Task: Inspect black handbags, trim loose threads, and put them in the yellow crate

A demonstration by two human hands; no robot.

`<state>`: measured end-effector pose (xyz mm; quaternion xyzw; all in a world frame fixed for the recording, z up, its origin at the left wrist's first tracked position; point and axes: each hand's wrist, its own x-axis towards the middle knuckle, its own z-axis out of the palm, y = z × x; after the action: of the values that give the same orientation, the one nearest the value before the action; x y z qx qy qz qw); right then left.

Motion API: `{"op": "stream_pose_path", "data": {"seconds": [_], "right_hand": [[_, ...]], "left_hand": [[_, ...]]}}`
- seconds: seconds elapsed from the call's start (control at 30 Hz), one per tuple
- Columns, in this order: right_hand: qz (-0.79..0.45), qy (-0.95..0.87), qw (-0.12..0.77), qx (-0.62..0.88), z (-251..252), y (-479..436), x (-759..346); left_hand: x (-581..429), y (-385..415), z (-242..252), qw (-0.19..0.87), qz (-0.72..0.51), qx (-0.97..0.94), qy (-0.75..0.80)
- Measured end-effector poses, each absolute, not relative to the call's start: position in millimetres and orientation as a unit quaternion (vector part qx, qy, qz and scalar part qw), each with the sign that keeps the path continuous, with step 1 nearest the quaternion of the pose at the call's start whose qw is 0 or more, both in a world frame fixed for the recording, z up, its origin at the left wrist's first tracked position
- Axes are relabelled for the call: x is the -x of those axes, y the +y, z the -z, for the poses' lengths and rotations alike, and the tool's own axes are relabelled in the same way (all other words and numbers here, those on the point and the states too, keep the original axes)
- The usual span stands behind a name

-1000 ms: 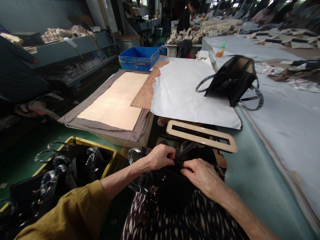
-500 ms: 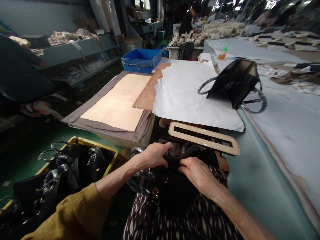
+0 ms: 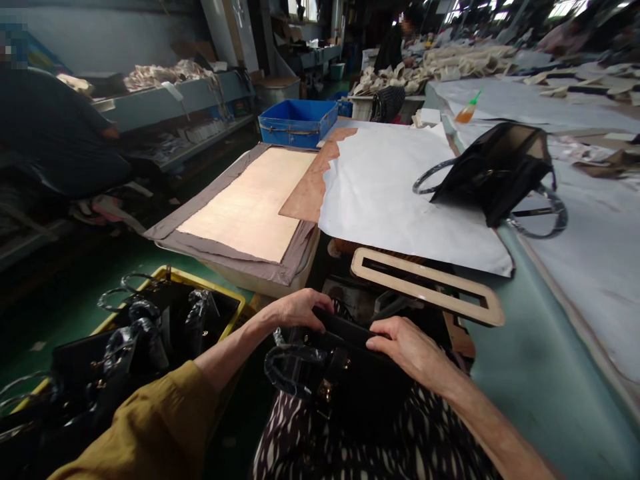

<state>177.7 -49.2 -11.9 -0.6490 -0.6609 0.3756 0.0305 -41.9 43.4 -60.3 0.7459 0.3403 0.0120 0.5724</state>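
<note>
A black handbag (image 3: 367, 380) with gold hardware rests on my patterned lap. Its plastic-wrapped handle (image 3: 287, 367) hangs toward the left side. My left hand (image 3: 303, 310) pinches the bag's upper edge near its left end, thumb against fingers. Farther right along the same edge, my right hand (image 3: 403, 343) grips it between thumb and fingers. A dark strip of the rim stretches between the two hands. Just beyond them lies a pale wooden frame (image 3: 425, 277) with a long slot. The bag's underside is lost in shadow.
At left stands a yellow crate (image 3: 235, 320) holding several black bags. Another black handbag (image 3: 495, 170) lies on the white-covered table (image 3: 380, 187). A blue bin (image 3: 299, 123) and a glue bottle (image 3: 466, 112) are farther back. A co-worker (image 3: 55, 133) sits at the far left.
My hands have moved slightly apart along the bag's upper edge, and the rim between them now looks straighter. The whole view has shifted, so the surroundings appear farther right.
</note>
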Motion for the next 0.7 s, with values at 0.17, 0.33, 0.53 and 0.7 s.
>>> {"op": "stream_pose_path", "data": {"seconds": [0.17,0.33,0.53,0.7], "right_hand": [[-0.385,-0.66,0.03,0.644,11,-50,-179],[-0.387,-0.674,0.04,0.628,7,-52,-179],[-0.396,-0.684,0.043,0.612,3,-57,-177],[-0.393,-0.684,0.032,0.614,-3,-61,-173]], "left_hand": [[43,41,59,0.594,-0.021,-0.733,0.331],[44,39,49,0.579,-0.032,-0.743,0.334],[46,36,45,0.561,-0.021,-0.756,0.336],[47,33,43,0.557,-0.023,-0.761,0.332]]}}
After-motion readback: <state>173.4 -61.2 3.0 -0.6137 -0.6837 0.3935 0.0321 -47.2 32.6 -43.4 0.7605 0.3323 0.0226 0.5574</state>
